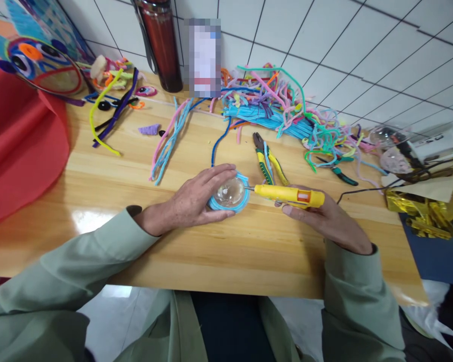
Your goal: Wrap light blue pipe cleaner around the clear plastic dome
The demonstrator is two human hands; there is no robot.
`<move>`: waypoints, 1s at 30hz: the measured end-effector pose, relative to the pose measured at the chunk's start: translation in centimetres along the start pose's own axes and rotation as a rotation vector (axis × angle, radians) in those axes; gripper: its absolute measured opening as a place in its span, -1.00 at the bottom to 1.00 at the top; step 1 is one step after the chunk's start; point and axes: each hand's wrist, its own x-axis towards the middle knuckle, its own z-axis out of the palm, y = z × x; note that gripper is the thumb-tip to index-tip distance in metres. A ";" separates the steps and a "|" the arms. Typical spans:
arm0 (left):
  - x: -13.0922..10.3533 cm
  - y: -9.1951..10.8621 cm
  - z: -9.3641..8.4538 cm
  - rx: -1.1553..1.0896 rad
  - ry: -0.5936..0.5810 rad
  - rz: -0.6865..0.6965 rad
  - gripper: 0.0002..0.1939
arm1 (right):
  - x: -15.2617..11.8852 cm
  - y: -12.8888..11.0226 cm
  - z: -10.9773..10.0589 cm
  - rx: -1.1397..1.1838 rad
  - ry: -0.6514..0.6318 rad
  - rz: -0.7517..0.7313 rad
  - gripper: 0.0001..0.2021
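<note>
My left hand (200, 198) is curled around a clear plastic ball (229, 193) on the table, its lower edge ringed by light blue pipe cleaner (242, 203). From the right, my right hand (322, 216) grips a yellow hot glue gun (279, 193). The gun's metal nozzle reaches the right rim of the blue ring; whether it touches cannot be made out. Just behind the gun lie pliers (266, 156) with yellow and green handles. A dark blue pipe cleaner (221, 141) runs back from near my left fingers.
A heap of coloured pipe cleaners (272, 110) lies along the wall, with loose strands (171, 141) at left. Behind stand a dark red bottle (160, 45) and a blurred phone (204, 60). A black cord (362, 190) crosses at right, near gold foil (430, 216). Red cloth (22, 151) covers the left.
</note>
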 end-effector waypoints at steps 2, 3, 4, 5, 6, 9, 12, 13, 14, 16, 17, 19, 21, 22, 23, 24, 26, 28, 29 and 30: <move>0.0 0.0 0.0 0.010 -0.003 0.005 -0.13 | 0.1 0.1 -0.1 -0.004 -0.021 -0.008 -0.56; 0.0 0.0 0.0 0.014 -0.005 0.002 -0.14 | 0.1 0.1 -0.1 -0.004 -0.028 -0.013 -0.56; 0.0 0.0 0.0 0.014 -0.005 -0.002 -0.14 | 0.1 0.2 -0.1 -0.004 -0.029 -0.018 -0.56; -0.1 0.0 0.0 0.009 -0.003 -0.005 -0.14 | 0.1 0.2 -0.1 -0.004 -0.022 -0.022 -0.56; -0.1 0.0 0.0 0.002 -0.001 -0.008 -0.14 | 0.1 0.2 -0.1 -0.006 -0.009 -0.024 -0.57; -0.1 0.0 0.0 -0.009 -0.004 -0.014 -0.13 | 0.0 0.2 -0.1 -0.015 0.019 -0.028 -0.57; 0.0 0.1 -0.1 0.014 -0.016 -0.005 -0.13 | 0.1 0.1 -0.1 -0.012 -0.009 -0.032 -0.56; 0.0 0.1 -0.1 0.023 -0.017 -0.001 -0.14 | 0.1 0.1 -0.1 -0.010 -0.021 -0.029 -0.56; 0.0 0.1 -0.1 0.029 -0.017 0.003 -0.14 | 0.1 0.1 -0.1 -0.008 -0.027 -0.024 -0.55; 0.0 0.1 -0.1 0.033 -0.013 0.007 -0.15 | 0.1 0.0 -0.1 -0.004 -0.018 -0.016 -0.54; 0.0 0.1 -0.1 0.032 -0.010 0.007 -0.15 | 0.1 0.0 -0.1 -0.003 -0.005 -0.013 -0.53; 0.1 0.1 -0.1 0.026 -0.005 0.005 -0.15 | 0.0 0.0 0.1 -0.004 0.030 -0.011 -0.55; 0.1 0.1 -0.1 0.020 -0.006 0.001 -0.15 | 0.1 0.1 0.2 -0.006 0.044 -0.017 -0.57; 0.1 0.1 -0.1 0.019 -0.008 0.002 -0.15 | 0.1 0.1 0.2 -0.006 0.039 -0.021 -0.58; 0.1 0.1 -0.1 0.019 -0.009 0.003 -0.15 | 0.1 0.2 0.2 -0.007 0.027 -0.024 -0.58; 0.1 0.1 -0.1 0.020 -0.010 0.005 -0.15 | 0.2 0.2 0.2 -0.007 0.014 -0.026 -0.57; 0.0 0.1 -0.1 0.020 -0.009 0.010 -0.14 | 0.2 0.1 0.0 -0.006 -0.012 -0.019 -0.55; 0.0 0.0 -0.1 0.022 -0.009 0.012 -0.13 | 0.1 -0.1 -0.2 -0.005 -0.024 -0.012 -0.54; 0.0 0.0 -0.1 0.023 -0.009 0.011 -0.13 | 0.0 -0.2 -0.2 -0.005 -0.025 -0.010 -0.54; 0.0 0.0 -0.1 0.025 -0.010 0.009 -0.13 | 0.0 -0.2 -0.2 -0.005 -0.022 -0.007 -0.54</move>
